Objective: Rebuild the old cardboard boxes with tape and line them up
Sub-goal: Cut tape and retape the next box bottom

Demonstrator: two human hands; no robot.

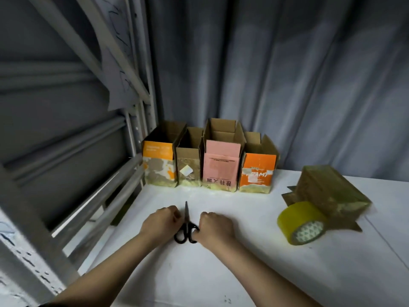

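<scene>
Four open-topped cardboard boxes [210, 160] stood upright in a row at the rear of the white bench [199, 273], side walls touching. A fifth box [332, 191] lay tipped on its side at right, beside the tape roll [301, 222]. The scissors [186, 224] lay closed, blades pointing toward the row. The left hand [162, 222] and right hand [215, 224] were curled, flanking the handles; actual grip could not be confirmed. Grey curtain [287, 74] behind; metal racking [77, 129] at left.
</scene>
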